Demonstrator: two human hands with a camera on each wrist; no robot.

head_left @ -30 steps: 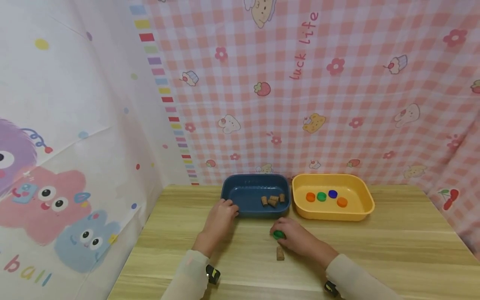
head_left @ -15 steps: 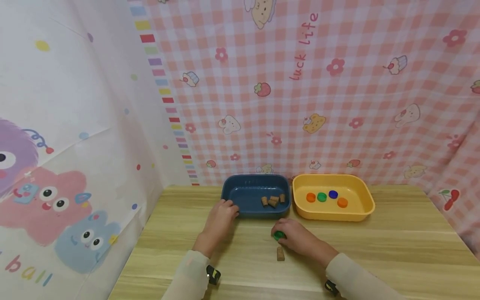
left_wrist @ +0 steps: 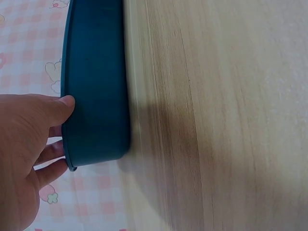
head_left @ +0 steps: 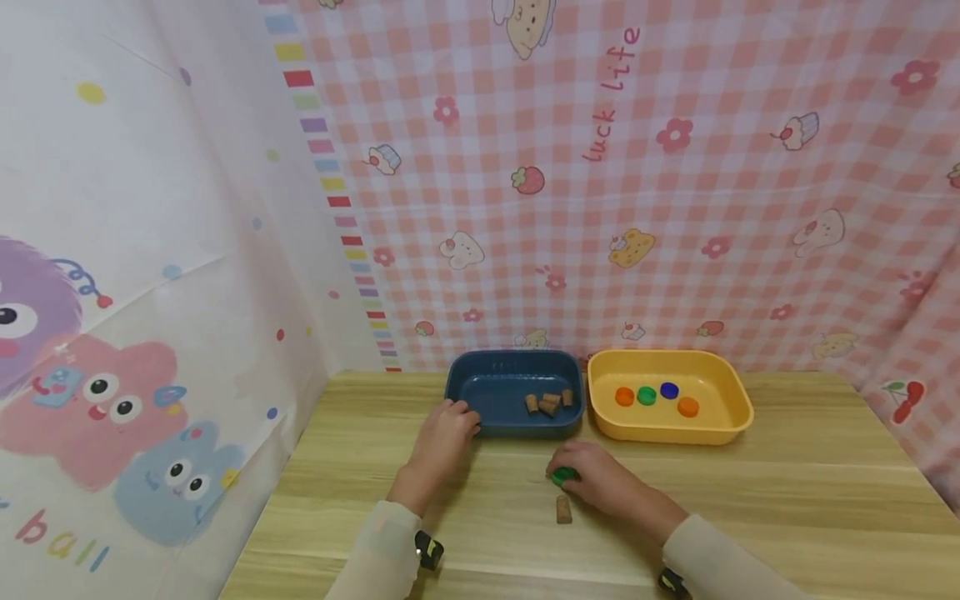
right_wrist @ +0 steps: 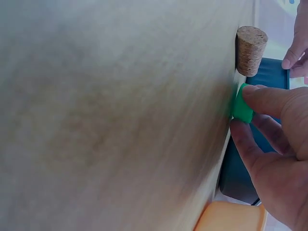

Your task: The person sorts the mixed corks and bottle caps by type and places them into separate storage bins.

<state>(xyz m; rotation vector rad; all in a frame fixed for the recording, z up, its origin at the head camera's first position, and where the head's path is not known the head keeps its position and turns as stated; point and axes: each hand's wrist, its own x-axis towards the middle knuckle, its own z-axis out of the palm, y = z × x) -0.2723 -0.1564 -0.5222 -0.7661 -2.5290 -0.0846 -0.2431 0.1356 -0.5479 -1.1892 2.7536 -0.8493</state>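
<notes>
My left hand [head_left: 442, 442] grips the near left corner of a dark blue tray [head_left: 483, 430]. In the left wrist view its thumb presses the outer wall by the rim [left_wrist: 66, 48], with fingers on the other side. Low over the wooden table, my right hand [head_left: 600, 479] pinches a green bottle cap [right_wrist: 243, 107] between thumb and fingers. A tapered cork [head_left: 563, 509] stands on the table just nearer to me than the cap; its round top shows in the right wrist view. Several corks [head_left: 549, 406] lie inside the blue tray, toward its right end.
A yellow tray [head_left: 675, 432] stands right beside the blue one, holding several bottle caps in orange, green and blue [head_left: 669, 390]. Behind both trays hangs a pink checked cloth [head_left: 555, 208]. A white printed cloth [head_left: 217, 333] borders the table [head_left: 810, 500] on the left.
My right hand has drawn the green bottle cap very slightly toward me and to the right. My left hand keeps its place on the blue tray; the head view has shifted a little.
</notes>
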